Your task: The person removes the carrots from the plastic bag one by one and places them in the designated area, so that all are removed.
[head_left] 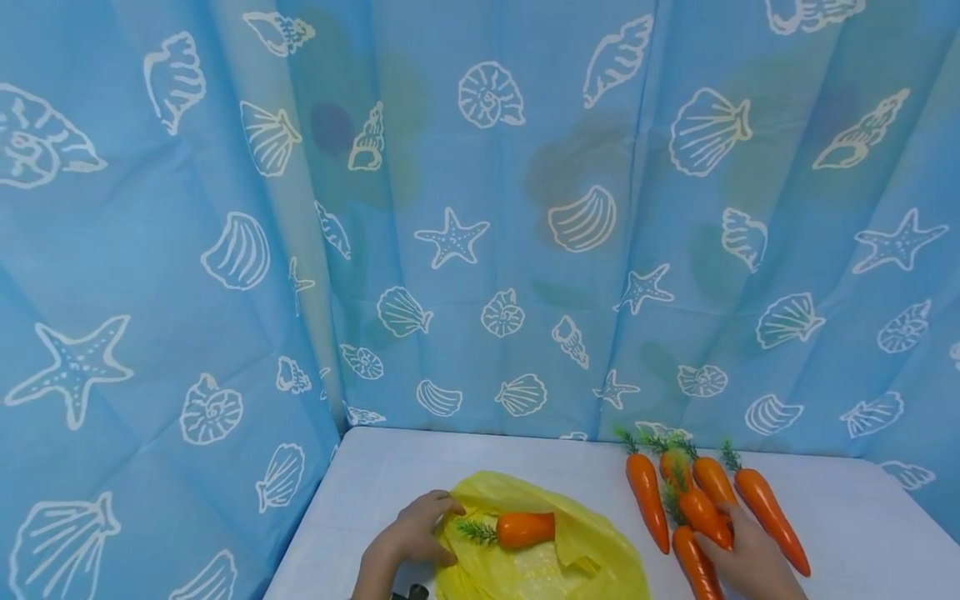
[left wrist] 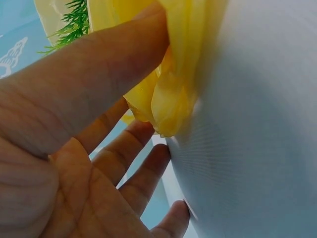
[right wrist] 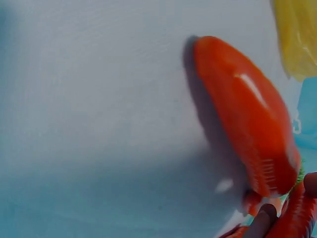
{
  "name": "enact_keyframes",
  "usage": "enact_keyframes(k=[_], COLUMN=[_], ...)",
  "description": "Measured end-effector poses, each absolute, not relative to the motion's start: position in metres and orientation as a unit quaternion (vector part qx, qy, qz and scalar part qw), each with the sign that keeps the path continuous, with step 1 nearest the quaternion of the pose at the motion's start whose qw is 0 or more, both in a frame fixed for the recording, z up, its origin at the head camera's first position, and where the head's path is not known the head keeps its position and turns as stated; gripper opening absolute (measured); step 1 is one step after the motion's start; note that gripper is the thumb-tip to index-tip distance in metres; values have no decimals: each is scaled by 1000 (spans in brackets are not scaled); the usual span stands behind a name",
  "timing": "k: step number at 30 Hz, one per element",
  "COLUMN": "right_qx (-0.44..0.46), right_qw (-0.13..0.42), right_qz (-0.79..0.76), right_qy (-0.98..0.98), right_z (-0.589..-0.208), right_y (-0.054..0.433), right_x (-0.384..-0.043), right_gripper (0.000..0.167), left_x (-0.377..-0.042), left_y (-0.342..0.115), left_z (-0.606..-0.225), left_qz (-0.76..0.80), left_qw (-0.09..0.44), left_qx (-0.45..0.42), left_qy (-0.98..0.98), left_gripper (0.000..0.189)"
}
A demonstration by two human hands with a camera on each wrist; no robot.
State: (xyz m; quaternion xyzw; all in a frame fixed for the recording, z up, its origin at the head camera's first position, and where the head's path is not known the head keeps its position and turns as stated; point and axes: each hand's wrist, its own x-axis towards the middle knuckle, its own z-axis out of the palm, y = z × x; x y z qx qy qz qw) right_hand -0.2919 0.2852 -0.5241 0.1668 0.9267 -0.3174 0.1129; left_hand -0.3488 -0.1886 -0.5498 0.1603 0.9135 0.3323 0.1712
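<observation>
My left hand (head_left: 417, 533) pinches the left edge of a yellow plastic bag (head_left: 607, 533) between thumb and index finger, while the other fingers (left wrist: 133, 191) spread below it. One orange carrot (head_left: 525, 530) with a green top lies on the bag's opening, its lower part hidden by yellow plastic. To the right, my right hand (head_left: 753, 554) grips a carrot (head_left: 703, 515) in the middle of a group. Beside and under that hand lies another carrot (right wrist: 247, 114), large in the right wrist view. Only fingertips (right wrist: 262, 220) of the right hand show there, at the lower corner.
Around the right hand lie more carrots, one at the group's left (head_left: 647, 500) and one at its right (head_left: 772, 518). A small dark object (head_left: 417, 592) sits by the left wrist. Blue shell-print curtains (head_left: 480, 275) stand behind and left of the white table (head_left: 405, 458).
</observation>
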Motion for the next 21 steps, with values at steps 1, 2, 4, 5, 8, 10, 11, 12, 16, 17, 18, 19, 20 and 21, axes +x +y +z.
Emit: enact_keyframes(k=[1,2,4,5,8,10,11,12,16,17,18,19,20,21], right_qx=[167,166,165,162,155,154,152,152,157,160,163,162,159,161], right_qw=[115,116,117,116,111,108,109,110,123,125,127,125,123,123], right_qz=[-318,-320,-321,-318,-308,-309,-313,-318,-329,-331,-333,-336,-344,-354], right_qy=[926,926,925,927,932,932,931,929,923,922,920,919,917,913], right_z=[-527,-528,-531,-532,-532,-532,-533,-534,-540,-542,-543,-544,-544,-545], right_y=[286,287,288,289,289,290,291,292,298,299,299,300,300,300], right_x=[-291,-291,-289,-288,-285,-284,-284,-283,-277,-276,-275,-275,-275,-275], right_gripper=[95,97,98,98,96,95,96,97,107,109,111,110,107,104], left_x=[-348,-347,-346,-345,-344,-344,-343,-343,-339,-339,-339,-339,-339,-340], left_y=[-189,-189,-188,-188,-188,-188,-187,-187,-186,-186,-186,-186,-186,-186], left_z=[-550,-550,-551,-552,-553,-554,-555,-555,-556,-556,-555,-555,-555,-555], left_qz=[334,334,335,333,330,330,331,331,332,331,329,327,326,325], left_qw=[173,175,177,177,172,169,169,170,179,181,180,178,175,173], left_qx=[159,159,156,156,159,161,160,160,163,164,168,171,173,175], left_qy=[913,913,912,913,915,915,915,914,912,911,912,912,913,913], left_gripper=[46,45,45,45,45,45,45,44,44,44,45,45,45,45])
